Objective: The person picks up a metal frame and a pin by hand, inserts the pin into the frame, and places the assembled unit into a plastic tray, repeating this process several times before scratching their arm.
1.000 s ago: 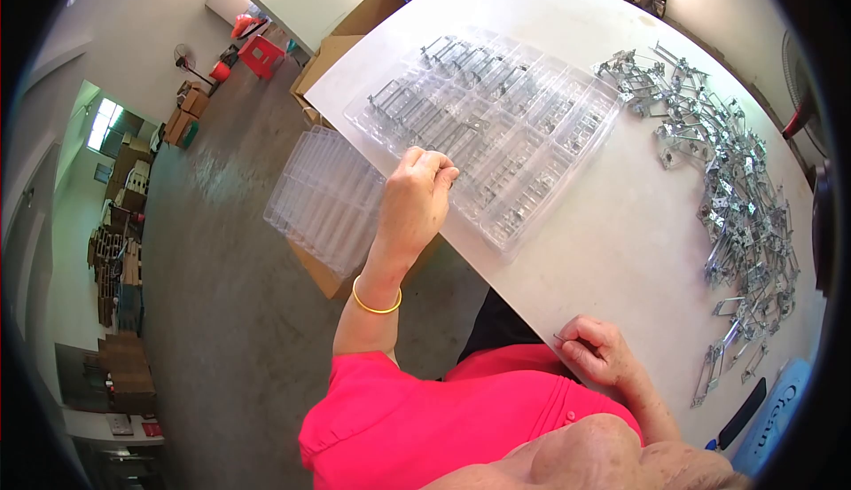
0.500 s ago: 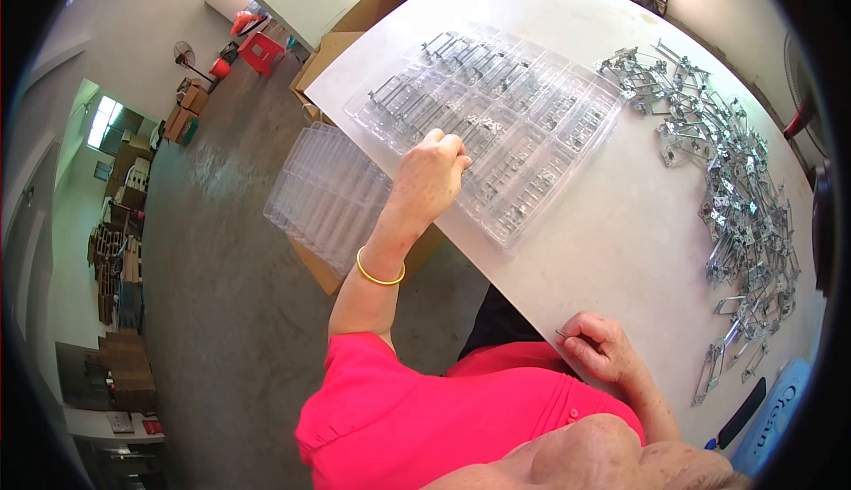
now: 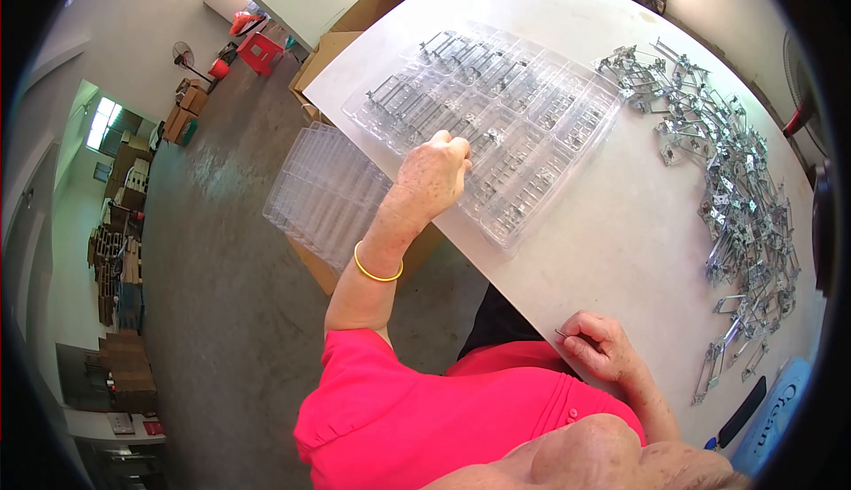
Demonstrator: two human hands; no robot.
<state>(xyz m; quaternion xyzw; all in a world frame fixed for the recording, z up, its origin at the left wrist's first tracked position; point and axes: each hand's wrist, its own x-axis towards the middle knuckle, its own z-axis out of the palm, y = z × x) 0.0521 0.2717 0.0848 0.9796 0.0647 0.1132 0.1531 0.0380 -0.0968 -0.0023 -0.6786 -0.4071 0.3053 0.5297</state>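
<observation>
A clear plastic compartment tray lies on the white table, with rows of thin metal parts in its cells. Over the tray's near edge is my left hand, fingers pinched and pointing down into a cell. Whatever sits between those fingertips is hidden. At the table's near edge rests my right hand, fingers curled closed around a small thin metal piece, only its end showing. A long heap of loose metal rod-and-plate parts spreads along the table's right side.
Beside the table, lower down, clear empty trays are stacked on a cardboard box. Another open carton stands at the far left corner. A blue bottle-like object and a dark-handled item lie at the right.
My left hand has shifted very slightly over the tray, still pinched. My right hand and the heap of parts look unmoved.
</observation>
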